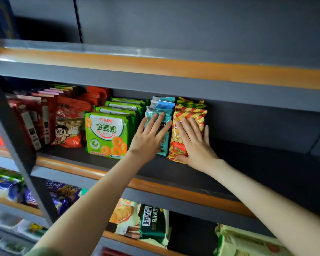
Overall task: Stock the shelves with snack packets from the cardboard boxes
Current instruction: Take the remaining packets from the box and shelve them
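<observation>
On the middle shelf (248, 174) stand rows of snack packets. My left hand (149, 137) lies flat with straight fingers against the front teal packet (164, 145) of a short row. My right hand (194, 143) presses flat on the front yellow-and-red striped packet (188, 111), thumb under its lower edge. Both packets stand upright, side by side. No cardboard box is in view.
Left of the teal row stand green ring-snack packets (106, 134) and red packets (68, 122). The shelf right of the striped packets is bare and dark. The top shelf (174, 69) juts out above. Lower shelves hold green packs (153, 224) and purple packs (63, 196).
</observation>
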Action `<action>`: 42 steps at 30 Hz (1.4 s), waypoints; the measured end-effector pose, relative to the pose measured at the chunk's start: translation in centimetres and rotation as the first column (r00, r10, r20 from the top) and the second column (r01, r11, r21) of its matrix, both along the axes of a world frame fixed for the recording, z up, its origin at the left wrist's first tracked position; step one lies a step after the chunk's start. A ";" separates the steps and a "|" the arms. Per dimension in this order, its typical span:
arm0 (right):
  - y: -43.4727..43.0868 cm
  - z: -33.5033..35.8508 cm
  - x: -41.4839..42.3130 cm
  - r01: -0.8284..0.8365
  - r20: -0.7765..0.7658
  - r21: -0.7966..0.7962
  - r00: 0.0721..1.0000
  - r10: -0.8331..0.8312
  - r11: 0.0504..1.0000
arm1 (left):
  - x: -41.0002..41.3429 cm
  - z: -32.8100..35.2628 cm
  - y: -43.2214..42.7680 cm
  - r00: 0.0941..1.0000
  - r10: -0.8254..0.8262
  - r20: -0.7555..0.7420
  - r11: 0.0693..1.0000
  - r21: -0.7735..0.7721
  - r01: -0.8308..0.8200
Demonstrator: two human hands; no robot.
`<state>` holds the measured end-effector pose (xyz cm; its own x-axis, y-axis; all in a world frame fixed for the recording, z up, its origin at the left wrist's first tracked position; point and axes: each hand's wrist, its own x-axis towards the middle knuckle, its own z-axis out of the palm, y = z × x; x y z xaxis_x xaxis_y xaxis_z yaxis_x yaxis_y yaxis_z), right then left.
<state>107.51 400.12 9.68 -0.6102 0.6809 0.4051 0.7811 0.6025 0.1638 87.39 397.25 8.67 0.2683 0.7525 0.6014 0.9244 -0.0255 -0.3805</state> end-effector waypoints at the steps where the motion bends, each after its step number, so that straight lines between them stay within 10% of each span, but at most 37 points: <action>1: -0.2 0.1 0.1 0.016 0.013 0.023 1.000 -0.016 1.000 | 0.3 0.2 -0.5 0.999 -0.003 0.041 1.000 0.003 0.002; 11: -8.4 -0.2 -1.4 -0.426 -0.298 0.153 0.841 0.452 0.892 | 4.8 -0.9 -12.8 0.819 -0.033 0.573 0.998 0.069 -0.008; 19: -22.6 -8.9 -3.5 -0.833 -0.416 -0.277 0.554 0.721 0.480 | 8.3 -10.6 -31.4 0.626 0.369 0.687 0.892 -0.073 -0.446; 30: -49.4 -22.2 -4.1 -0.744 -0.287 -0.659 0.110 0.952 -0.112 | 20.4 -25.6 -64.4 -0.118 0.799 0.589 0.321 -0.584 -0.745; 37: -62.8 -31.6 -2.2 -0.508 -0.160 -0.846 -0.051 0.986 -0.164 | 28.7 -35.5 -79.8 -0.622 0.647 0.441 -0.011 -0.810 -0.586; 42: -73.2 -40.6 -0.8 -0.446 -0.151 -0.873 -0.139 0.979 -0.198 | 31.9 -41.8 -89.6 -0.654 0.714 0.250 -0.099 -0.889 -0.448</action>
